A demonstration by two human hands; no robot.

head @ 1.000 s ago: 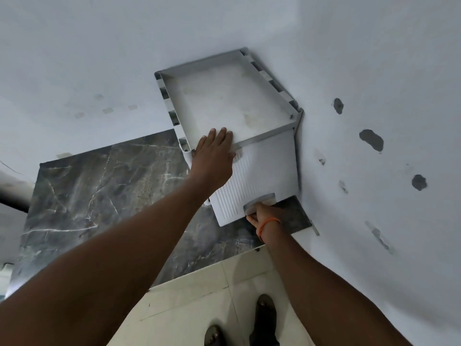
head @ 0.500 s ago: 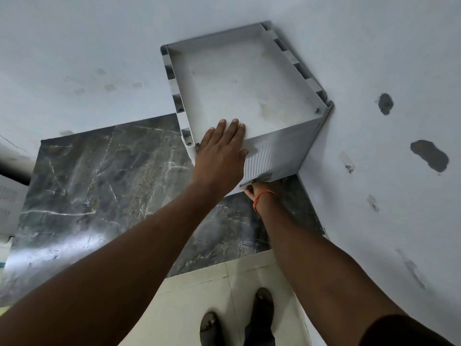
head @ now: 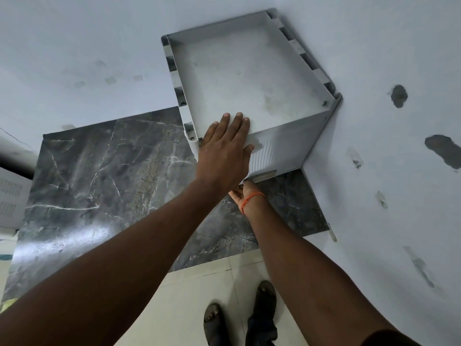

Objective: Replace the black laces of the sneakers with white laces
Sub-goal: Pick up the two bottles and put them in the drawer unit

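Observation:
No sneakers or laces are in view. A white plastic drawer cabinet (head: 249,71) stands in the corner, and I look down on its shallow top tray. My left hand (head: 224,148) lies flat on the tray's front edge with its fingers spread. Below it is the ribbed drawer front (head: 282,151) with a grey handle (head: 264,175). My right hand (head: 240,196), with an orange thread at the wrist, reaches up to the drawer's lower edge just left of the handle. Its fingers are hidden behind my left hand.
The cabinet sits on a dark marble slab (head: 99,183), against a white wall (head: 399,171) with chipped paint on the right. A white vented box (head: 12,196) is at the left edge. My feet in dark sandals (head: 214,323) stand on pale floor tiles.
The view has shifted closer and higher over the cabinet, so less of the drawer front shows. My right hand has slid from the handle's middle to its left end. My left hand stays on top.

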